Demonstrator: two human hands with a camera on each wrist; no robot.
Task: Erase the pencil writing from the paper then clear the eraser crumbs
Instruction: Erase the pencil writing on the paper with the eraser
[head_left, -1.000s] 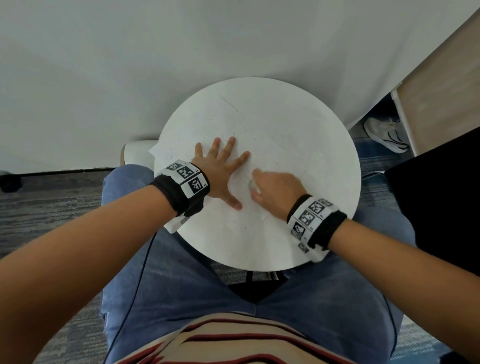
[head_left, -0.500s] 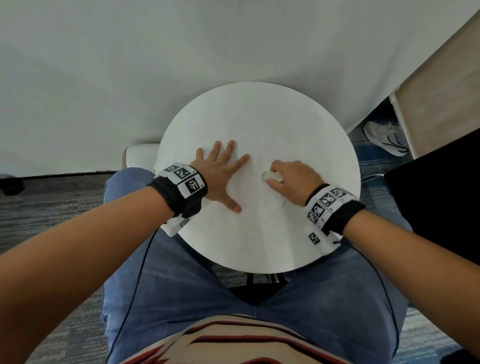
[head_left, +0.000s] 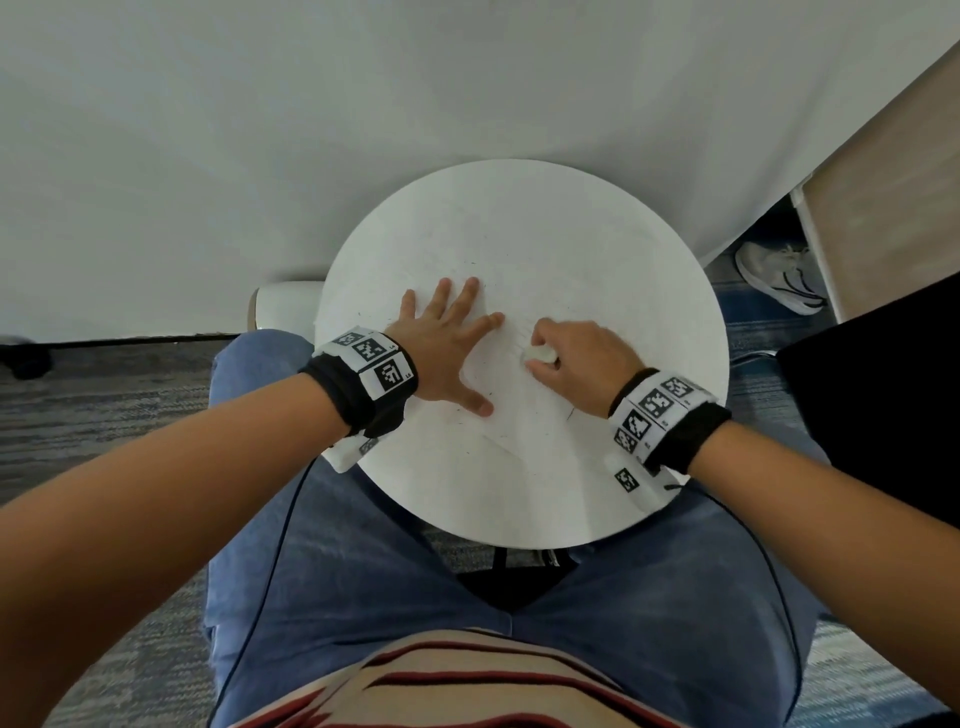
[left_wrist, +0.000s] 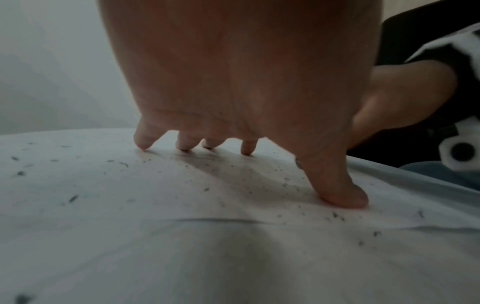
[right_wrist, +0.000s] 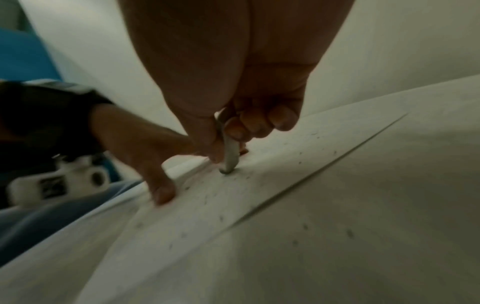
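Head view: left hand (head_left: 448, 347) lies flat with fingers spread, pressing the paper (head_left: 524, 415) onto the round white table (head_left: 649, 291); right hand (head_left: 582, 358) pinches a white eraser (head_left: 538, 355) just beside the left index fingertip. Left wrist view: fingertips (left_wrist: 143, 142) and thumb bear down on the sheet, dark eraser crumbs (left_wrist: 73, 198) scattered around them. Right wrist view: curled fingers (right_wrist: 259, 125) and thumb grip the eraser, its lower end touching the paper near its edge; image blurred.

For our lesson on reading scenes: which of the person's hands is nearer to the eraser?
Right. The right hand pinches the eraser and presses its tip onto the paper. The left hand lies spread flat on the paper beside it, not touching the eraser.
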